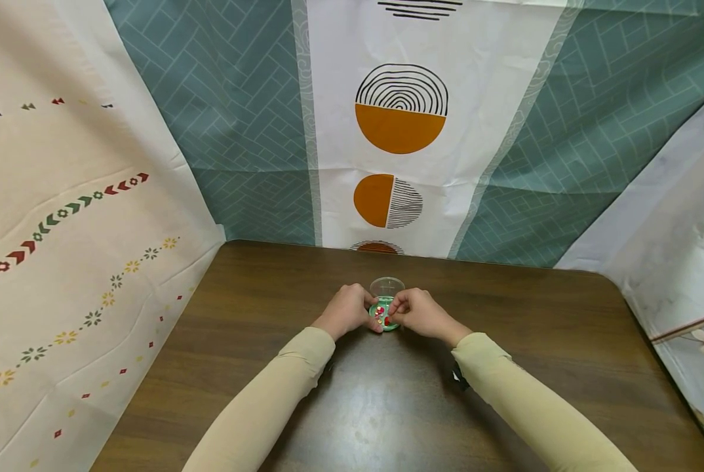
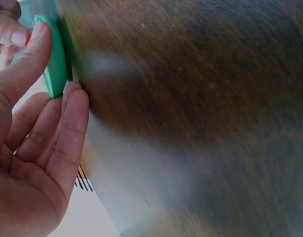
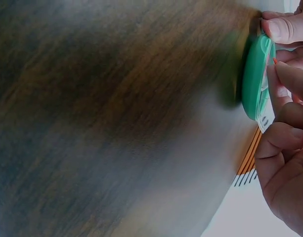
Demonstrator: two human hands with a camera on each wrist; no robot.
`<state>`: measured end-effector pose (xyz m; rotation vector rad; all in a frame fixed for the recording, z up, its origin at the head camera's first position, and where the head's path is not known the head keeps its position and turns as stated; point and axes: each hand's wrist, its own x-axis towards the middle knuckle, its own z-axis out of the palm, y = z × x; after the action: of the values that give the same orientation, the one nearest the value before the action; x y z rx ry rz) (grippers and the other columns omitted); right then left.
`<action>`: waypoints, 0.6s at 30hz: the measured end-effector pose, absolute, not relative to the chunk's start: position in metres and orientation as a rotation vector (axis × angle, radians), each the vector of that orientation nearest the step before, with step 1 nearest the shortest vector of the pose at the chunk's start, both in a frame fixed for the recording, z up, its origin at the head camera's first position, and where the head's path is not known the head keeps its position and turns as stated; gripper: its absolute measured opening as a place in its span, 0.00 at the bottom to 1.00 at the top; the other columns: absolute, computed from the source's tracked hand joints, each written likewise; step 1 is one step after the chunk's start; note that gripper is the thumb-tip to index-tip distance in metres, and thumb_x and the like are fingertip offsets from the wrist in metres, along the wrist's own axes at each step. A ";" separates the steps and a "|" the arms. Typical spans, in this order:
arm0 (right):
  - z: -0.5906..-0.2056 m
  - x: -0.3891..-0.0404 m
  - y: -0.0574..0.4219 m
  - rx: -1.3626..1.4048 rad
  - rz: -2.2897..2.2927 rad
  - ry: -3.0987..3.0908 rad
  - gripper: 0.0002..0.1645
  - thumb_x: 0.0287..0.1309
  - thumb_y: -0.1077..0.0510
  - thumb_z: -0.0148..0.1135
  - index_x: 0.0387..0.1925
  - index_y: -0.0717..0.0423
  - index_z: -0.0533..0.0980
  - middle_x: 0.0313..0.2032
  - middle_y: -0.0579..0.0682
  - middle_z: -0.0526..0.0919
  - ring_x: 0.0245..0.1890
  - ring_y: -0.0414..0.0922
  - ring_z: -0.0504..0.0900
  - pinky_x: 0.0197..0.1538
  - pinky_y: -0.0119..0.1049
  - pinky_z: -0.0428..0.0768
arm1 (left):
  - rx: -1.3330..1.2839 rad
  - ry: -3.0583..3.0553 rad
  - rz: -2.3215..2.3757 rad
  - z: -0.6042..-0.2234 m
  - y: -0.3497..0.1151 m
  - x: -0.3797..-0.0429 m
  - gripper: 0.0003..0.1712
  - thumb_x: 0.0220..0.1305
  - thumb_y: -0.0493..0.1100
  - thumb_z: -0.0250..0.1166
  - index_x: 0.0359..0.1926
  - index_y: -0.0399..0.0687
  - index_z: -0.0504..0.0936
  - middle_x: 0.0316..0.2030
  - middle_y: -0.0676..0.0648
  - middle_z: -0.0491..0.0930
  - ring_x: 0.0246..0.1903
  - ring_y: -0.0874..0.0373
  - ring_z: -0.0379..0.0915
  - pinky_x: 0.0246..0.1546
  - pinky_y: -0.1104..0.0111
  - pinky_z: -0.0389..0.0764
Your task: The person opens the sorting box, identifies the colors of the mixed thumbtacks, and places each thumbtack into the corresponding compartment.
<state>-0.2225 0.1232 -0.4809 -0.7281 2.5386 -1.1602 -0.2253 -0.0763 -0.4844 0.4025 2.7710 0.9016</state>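
Observation:
A small round green case point(image 1: 389, 327) with a hinged clear lid point(image 1: 387, 284) sits on the table, its lid raised at the far side. Several small red, white and yellow pieces point(image 1: 379, 312) lie inside; their kind is too small to tell. My left hand point(image 1: 350, 311) holds the case from the left, thumb on the near rim and fingers around the side. From the right, my right hand point(image 1: 424, 316) reaches over the case with thumb and forefinger pinching a small red piece point(image 3: 275, 61), mostly hidden by the fingertips. The left wrist view shows the green case point(image 2: 56, 61) edge-on.
The brown wooden table point(image 1: 541, 354) extends around both forearms. A patterned cloth point(image 1: 257, 131) hangs along its far edge, with a cream cloth point(image 1: 63, 216) at the left and a pale one point(image 1: 676, 216) at the right.

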 end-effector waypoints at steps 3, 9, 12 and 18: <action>-0.480 -0.222 0.122 -0.731 -1.148 2.544 0.03 0.51 0.64 0.64 0.28 0.56 0.77 0.25 0.45 0.79 0.25 0.39 0.75 0.29 0.33 0.74 | 0.396 2.767 0.910 -0.484 -0.076 -0.225 0.36 0.27 0.57 0.80 0.45 0.52 0.84 0.38 0.58 0.81 0.39 0.65 0.73 0.38 0.73 0.72; -0.479 -0.222 0.122 -0.726 -1.146 2.546 0.03 0.51 0.64 0.65 0.28 0.56 0.78 0.24 0.45 0.79 0.25 0.39 0.75 0.29 0.33 0.74 | 0.409 2.777 0.913 -0.485 -0.076 -0.225 0.36 0.27 0.57 0.80 0.45 0.52 0.84 0.38 0.58 0.81 0.38 0.66 0.73 0.37 0.74 0.71; -0.479 -0.222 0.122 -0.704 -1.135 2.556 0.03 0.50 0.63 0.66 0.27 0.55 0.78 0.24 0.44 0.79 0.24 0.39 0.75 0.29 0.33 0.74 | 0.409 2.776 0.916 -0.485 -0.076 -0.225 0.36 0.27 0.57 0.80 0.44 0.52 0.84 0.38 0.58 0.81 0.38 0.65 0.73 0.37 0.74 0.71; -0.481 -0.223 0.123 -0.697 -1.146 2.563 0.04 0.49 0.62 0.67 0.27 0.53 0.78 0.24 0.43 0.79 0.24 0.38 0.76 0.29 0.33 0.74 | 0.406 2.775 0.913 -0.485 -0.076 -0.225 0.36 0.28 0.57 0.80 0.45 0.52 0.84 0.38 0.58 0.81 0.38 0.65 0.73 0.37 0.74 0.71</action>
<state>-0.2227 0.1225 -0.4807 -0.6975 2.5632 -1.1461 -0.2245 -0.0759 -0.4846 0.4057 2.7747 0.9132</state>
